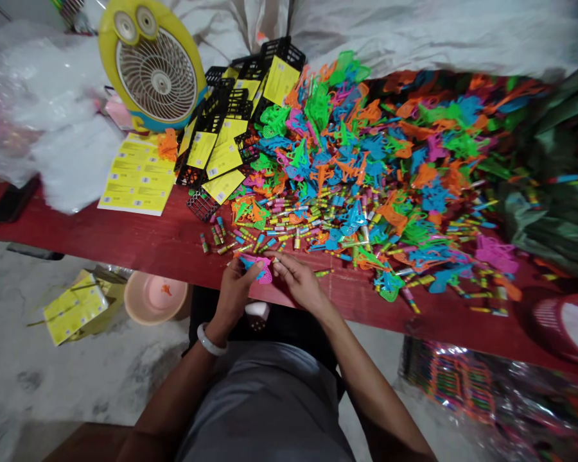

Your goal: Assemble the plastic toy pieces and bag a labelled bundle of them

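Note:
My left hand [235, 287], with a pale bangle at its wrist, is closed around a few small flat plastic pieces [266, 274] in pink, blue and orange; the pink one has a mesh pattern. Beside it, almost touching the pieces, my right hand [299, 281] has its thumb and fingertips pinched together. Whatever lies between those fingertips is too small to make out. Both hands are at the front edge of the red table [101, 234]. Just beyond them lie many short tubes [297, 239] with yellow, pink and blue parts.
A large heap of bright plastic pieces [337, 154] covers the table's right half. Black crates [212, 115] with yellow cards [224, 144] stand left of it, near a yellow fan [158, 70] and a card sheet [137, 176]. A basin [137, 305] and bagged goods [457, 378] sit below.

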